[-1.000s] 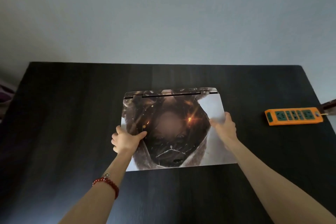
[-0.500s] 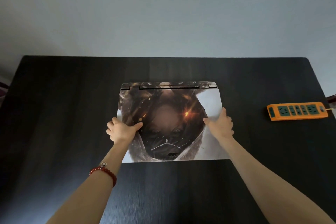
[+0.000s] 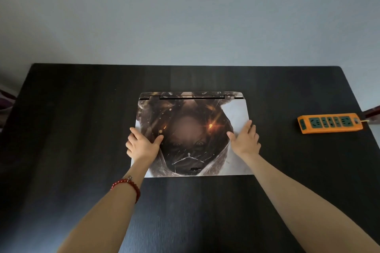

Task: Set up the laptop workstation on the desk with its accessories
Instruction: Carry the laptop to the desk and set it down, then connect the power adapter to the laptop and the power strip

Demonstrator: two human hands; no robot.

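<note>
Now positioning the closed laptop (image 3: pixel 191 135) flat at surface (image 3: pixel 72 129) centre. Left hand (image 3: pixel 141 146) and right hand (image 3: pixel 244 139) spread flat on lid, gripping nothing. Next, probably: lift lid from six-o'clock edge; power strip (image 3: pixel 329 123) at three o'clock.

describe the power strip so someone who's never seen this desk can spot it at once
Start from the dark wood-grain desk and go to its right edge, past the closed laptop with the printed art lid. There lies a flat orange plastic power strip with green socket faces. It is the only bright-coloured thing on the desk.
</note>
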